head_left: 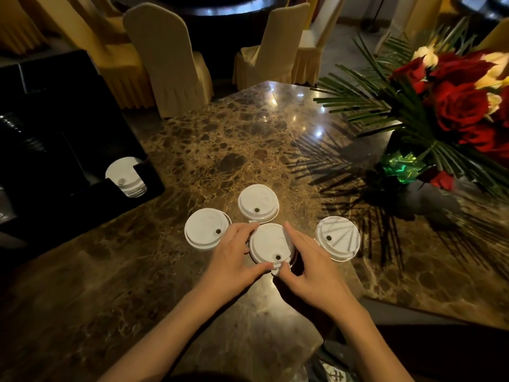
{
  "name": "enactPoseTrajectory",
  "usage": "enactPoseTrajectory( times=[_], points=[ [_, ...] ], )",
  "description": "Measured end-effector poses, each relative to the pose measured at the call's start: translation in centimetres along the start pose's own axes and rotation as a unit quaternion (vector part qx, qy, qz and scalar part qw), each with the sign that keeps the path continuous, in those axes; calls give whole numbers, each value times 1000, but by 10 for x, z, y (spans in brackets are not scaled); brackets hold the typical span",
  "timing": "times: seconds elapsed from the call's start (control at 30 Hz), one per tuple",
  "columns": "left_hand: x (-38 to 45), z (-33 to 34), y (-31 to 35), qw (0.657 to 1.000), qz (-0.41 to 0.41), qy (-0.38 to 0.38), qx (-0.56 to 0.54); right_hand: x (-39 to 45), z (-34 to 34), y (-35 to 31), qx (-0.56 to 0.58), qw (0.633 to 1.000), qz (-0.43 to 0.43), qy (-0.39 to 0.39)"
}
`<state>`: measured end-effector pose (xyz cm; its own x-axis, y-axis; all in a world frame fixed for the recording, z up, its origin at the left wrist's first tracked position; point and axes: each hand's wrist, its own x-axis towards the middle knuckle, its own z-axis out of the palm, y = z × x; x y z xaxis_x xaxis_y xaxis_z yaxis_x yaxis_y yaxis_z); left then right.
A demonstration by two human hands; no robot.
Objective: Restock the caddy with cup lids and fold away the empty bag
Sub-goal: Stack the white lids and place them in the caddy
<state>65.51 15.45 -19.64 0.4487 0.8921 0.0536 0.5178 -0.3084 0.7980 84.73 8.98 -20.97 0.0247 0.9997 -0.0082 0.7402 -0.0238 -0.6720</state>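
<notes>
head view, step: we're gathering the loose lids; both hands are on the centre lid (271,244).
left hand (234,253): thumb and fingers curled round the lid's left rim and near edge, gripping it.
right hand (308,259): fingers along the right rim, thumb tucked at the near edge by the tab; also clamped on that lid.
other lids: left lid (206,228) just beside the centre one, far lid (258,203) just beyond it, right lid (337,238) a bit apart under the leaf shadows. All lie dome up.
caddy (82,150): black, at our left; one compartment holds a white lid stack (125,176), so the restock has begun.
bag: we can't pick it out; something dark and glossy sits at the bottom edge, can't tell what.
how to do it well: we'd judge it best to nest the lids into one stack, sip holes lined up, squeeze lightly so the thin rims don't buckle, then carry the stack to that compartment.
risk: glossy top, lids may skate if pushed.
surface: brown marble counter (234,139), polished, with light glare.
room: dim; covered chairs (168,59) behind, red rose bouquet (454,106) at right.
</notes>
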Motion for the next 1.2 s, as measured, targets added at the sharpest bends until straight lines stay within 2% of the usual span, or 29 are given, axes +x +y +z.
enactPoseTrajectory(
  times=[0.07,0.2,0.43,0.57,0.73,0.97,1.07,1.2],
  points=[
    [-2,2,1,1000,-22,6,-1,-1,2,-3,4,1000,2,6],
    [-3,2,6,999,-11,18,28,-1,5,-6,-9,1000,-6,19],
    [-11,4,6,999,-18,29,-18,-14,4,-15,13,999,-16,29],
    [-11,-4,6,996,-17,-36,-77,-30,4,-8,59,995,-9,74],
    [0,-10,13,991,8,-121,-53,-44,5,-4,91,986,-17,137],
    [5,-4,14,985,17,-168,-41,-50,-4,-10,88,981,-13,172],
    [9,-4,17,982,11,-181,-49,-51,-2,-2,87,979,15,182],
    [28,-5,29,978,59,-196,-31,-57,-7,3,103,968,42,226]
  ],
)
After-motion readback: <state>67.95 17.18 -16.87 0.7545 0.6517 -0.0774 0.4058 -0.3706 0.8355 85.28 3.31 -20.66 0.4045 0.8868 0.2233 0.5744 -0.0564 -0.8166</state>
